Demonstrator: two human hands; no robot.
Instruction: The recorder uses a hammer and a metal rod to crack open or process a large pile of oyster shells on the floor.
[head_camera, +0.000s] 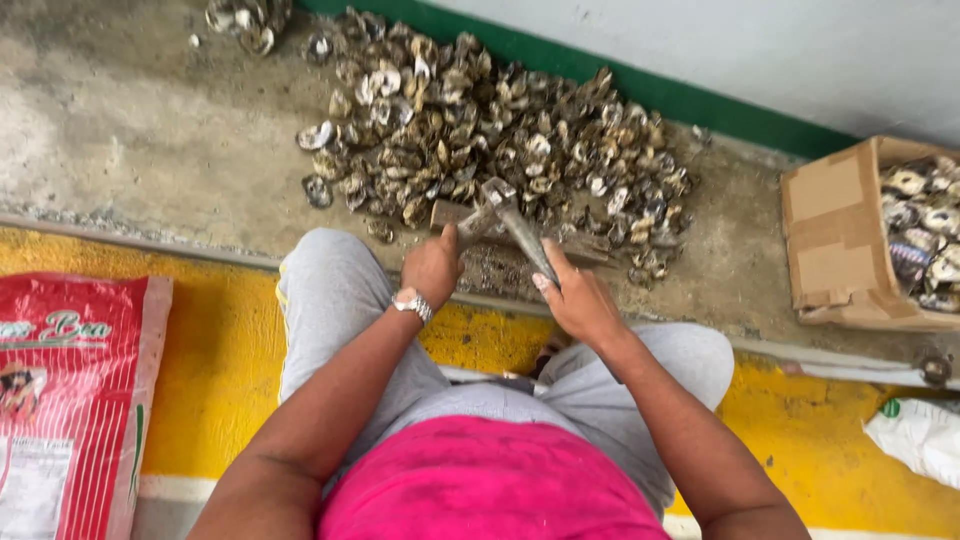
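The right hand (578, 300) gripped a hammer (515, 222). The left hand (432, 265) pinned a shell (468, 226) on a wooden block (585, 250) near the shell pile (500, 140).

Head view, steeply down, seemingly close.

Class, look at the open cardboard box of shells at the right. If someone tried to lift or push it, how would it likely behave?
The cardboard box probably feels heavy for its size, since shells fill it. Its torn, bent flaps suggest soft walls that may sag or buckle if lifted by the rim. Pushed, it would likely drag rather than slide easily, as the concrete floor looks rough and gritty.
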